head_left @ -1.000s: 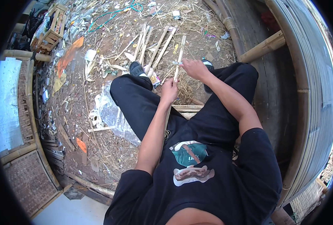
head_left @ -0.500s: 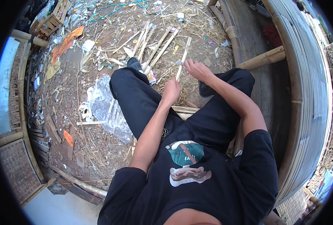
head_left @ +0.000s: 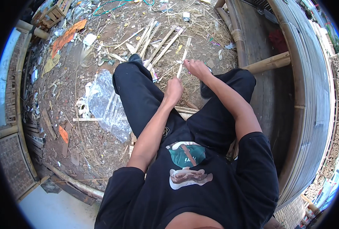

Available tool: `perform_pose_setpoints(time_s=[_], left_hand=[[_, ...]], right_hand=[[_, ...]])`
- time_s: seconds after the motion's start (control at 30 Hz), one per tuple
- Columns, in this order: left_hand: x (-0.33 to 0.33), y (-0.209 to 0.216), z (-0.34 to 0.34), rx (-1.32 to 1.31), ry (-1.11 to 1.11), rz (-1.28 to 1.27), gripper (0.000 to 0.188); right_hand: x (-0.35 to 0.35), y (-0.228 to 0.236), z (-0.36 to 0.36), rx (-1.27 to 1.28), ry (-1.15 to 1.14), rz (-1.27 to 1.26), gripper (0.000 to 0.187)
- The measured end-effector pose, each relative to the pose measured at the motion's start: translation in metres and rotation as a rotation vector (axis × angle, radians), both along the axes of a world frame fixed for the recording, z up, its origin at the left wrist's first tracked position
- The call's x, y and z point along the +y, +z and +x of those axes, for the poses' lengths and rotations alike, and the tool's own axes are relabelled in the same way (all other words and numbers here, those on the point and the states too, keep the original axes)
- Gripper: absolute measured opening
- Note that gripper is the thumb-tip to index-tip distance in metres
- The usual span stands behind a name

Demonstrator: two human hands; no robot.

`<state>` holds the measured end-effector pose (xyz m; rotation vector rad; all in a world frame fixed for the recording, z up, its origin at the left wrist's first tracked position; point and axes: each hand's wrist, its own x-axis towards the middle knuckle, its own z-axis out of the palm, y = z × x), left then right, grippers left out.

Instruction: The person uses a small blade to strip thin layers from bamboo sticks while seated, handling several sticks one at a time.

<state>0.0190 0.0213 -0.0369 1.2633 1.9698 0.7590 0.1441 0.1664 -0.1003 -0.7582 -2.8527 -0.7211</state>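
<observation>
Between my knees, my left hand (head_left: 173,91) is closed round the lower end of a pale bamboo strip (head_left: 187,47), which points up and slightly right, away from me. My right hand (head_left: 196,70) is closed higher up, at the strip's right side. What looks like a small knife (head_left: 180,62) shows as a short, light blade across the strip at the right fingertips; its handle is hidden in the hand. Several more bamboo strips (head_left: 162,46) lie fanned out on the ground beyond my left foot.
A crumpled clear plastic sheet (head_left: 105,101) lies left of my left leg. Straw, shavings and litter cover the dirt ground (head_left: 97,152). To the right stands a bamboo-framed bench (head_left: 267,87) with a thick pole (head_left: 270,63). A wooden crate (head_left: 51,15) sits far left.
Both hands have shifted slightly left. The right hand and the blade have come a little up the strip, and the view has turned a bit. Both grips stay closed.
</observation>
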Motion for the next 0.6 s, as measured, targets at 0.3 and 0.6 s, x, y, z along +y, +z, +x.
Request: perform_pose_setpoints(time_s=[0.3, 0.6], left_hand=[[0.000, -0.014, -0.005, -0.079, 0.000, -0.020, 0.020], [0.005, -0.009, -0.008, -0.006, -0.010, 0.026, 0.031]], right_hand=[[0.003, 0.003, 0.001, 0.058, 0.043, -0.084, 0.012], [-0.005, 0.014, 0.007, 0.060, -0.099, -0.371, 0.024]])
